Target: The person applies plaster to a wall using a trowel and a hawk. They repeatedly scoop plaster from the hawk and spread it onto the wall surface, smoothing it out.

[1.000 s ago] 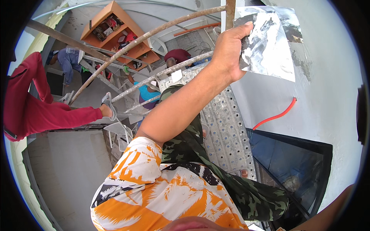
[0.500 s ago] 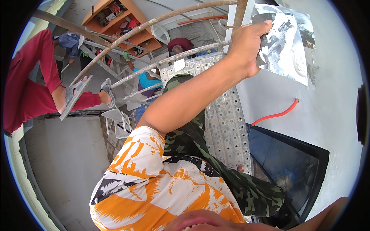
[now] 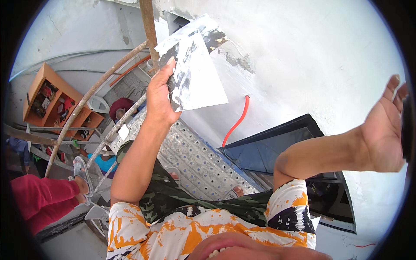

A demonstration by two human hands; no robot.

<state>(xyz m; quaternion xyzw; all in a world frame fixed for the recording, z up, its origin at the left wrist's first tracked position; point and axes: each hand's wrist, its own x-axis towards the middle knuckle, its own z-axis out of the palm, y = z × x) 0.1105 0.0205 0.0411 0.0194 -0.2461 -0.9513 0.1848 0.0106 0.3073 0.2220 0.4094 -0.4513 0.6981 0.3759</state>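
Left hand: grasping a thin, flat plate with grey and white smears, thumb laid over the near face. Plate raised in front of the off-white plastered wall, near a rust-brown metal pole. Right hand: lifted at far right, palm showing, fingers partly hidden by a dark shape at the rim of the view; grasping or released, impossible to tell. Below the plate: a curved red flexible tube and a grey perforated metal platform. At left: an orange open-fronted cabinet and a co-worker's dark-red trousers.
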